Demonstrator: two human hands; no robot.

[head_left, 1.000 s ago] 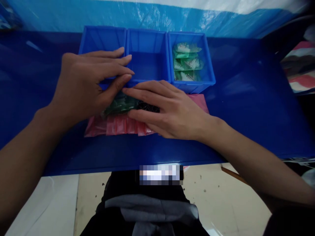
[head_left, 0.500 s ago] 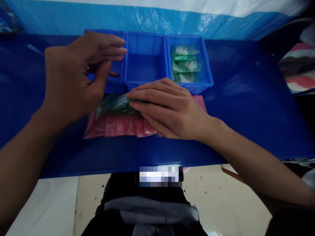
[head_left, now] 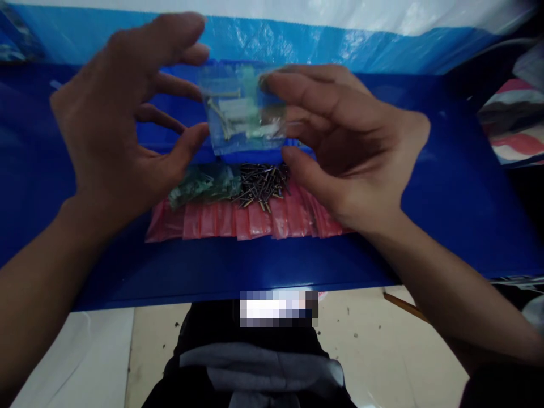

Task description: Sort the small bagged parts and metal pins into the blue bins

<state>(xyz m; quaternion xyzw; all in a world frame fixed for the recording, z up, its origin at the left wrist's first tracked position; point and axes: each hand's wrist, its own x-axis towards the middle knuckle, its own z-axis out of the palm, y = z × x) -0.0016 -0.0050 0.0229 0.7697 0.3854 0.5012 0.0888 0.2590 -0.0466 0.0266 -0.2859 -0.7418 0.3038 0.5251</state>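
Observation:
A small clear plastic bag [head_left: 232, 122], with yellowish screws and white pieces inside, is held up at its right side by my right hand [head_left: 340, 130], with fingers behind and thumb at the lower corner. My left hand [head_left: 123, 107] stands at the bag's left edge with its fingers spread. Its fingertips are close to the edge; I cannot tell whether they touch. Below lie a loose heap of dark screws [head_left: 263, 184] and a pile of greenish bags [head_left: 204, 184]. Both rest on a row of pink plastic bags [head_left: 232, 220].
Blue bins [head_left: 159, 133] stand behind my hands, mostly hidden by them and the clear bag. The blue table [head_left: 238, 260] ends in front of my lap. A phone-like blurred object [head_left: 276, 309] is below its edge. Striped plastic sheeting [head_left: 263, 39] hangs at the back.
My right hand has risen from over the screws and turned, and the clear bag now shows in its grip. The screw heap is uncovered. My left hand has lifted slightly and spread.

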